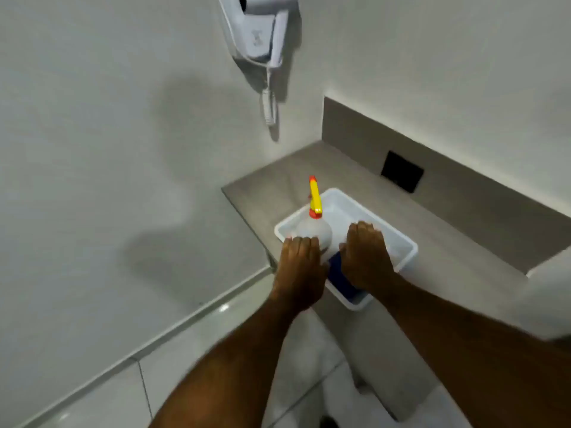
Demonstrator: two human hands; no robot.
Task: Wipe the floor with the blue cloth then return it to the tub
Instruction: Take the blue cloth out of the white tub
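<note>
A white plastic tub (404,247) stands on a grey counter (448,257) at its left end. The blue cloth (340,281) lies inside the tub at its near end, mostly covered by my hands. A clear spray bottle (312,230) with a yellow and red trigger stands in the tub's left part. My left hand (301,267) reaches over the tub's near left rim, its fingertips against the bottle's base. My right hand (366,257) is inside the tub, palm down over the cloth. Whether either hand grips anything is hidden.
A white wall-mounted hair dryer (259,29) with a coiled cord hangs above the counter's left end. A black plate (401,176) sits in the grey backsplash. Pale floor tiles (117,381) and a skirting lie at the lower left.
</note>
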